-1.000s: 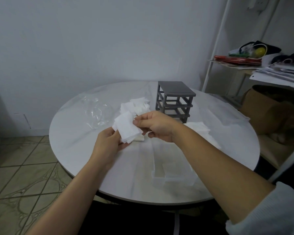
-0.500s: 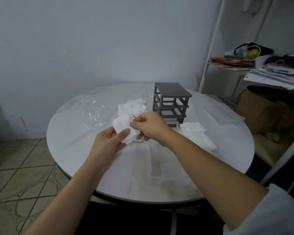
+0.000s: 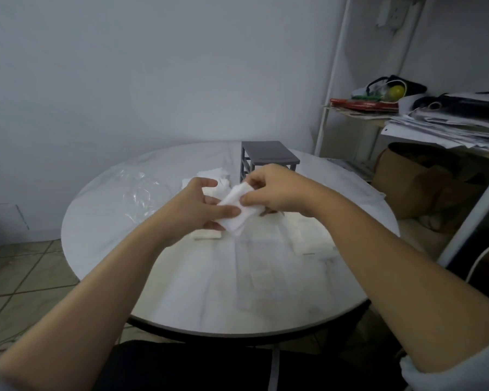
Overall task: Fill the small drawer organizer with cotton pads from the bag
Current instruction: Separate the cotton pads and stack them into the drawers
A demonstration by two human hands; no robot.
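Round marble table (image 3: pixel 124 249), gray drawer organizer (image 3: pixel 268 158) at the back; just before it my left hand (image 3: pixel 194 211) and right hand (image 3: pixel 277 193) both pinch one cotton pad stack (image 3: pixel 236 211).

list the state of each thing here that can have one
left hand: gripping the stack of cotton pads
right hand: pinching the same stack
stack of cotton pads: held above the table, tilted
drawer organizer: upright, frame with slots open
plastic bag: crumpled flat on the table
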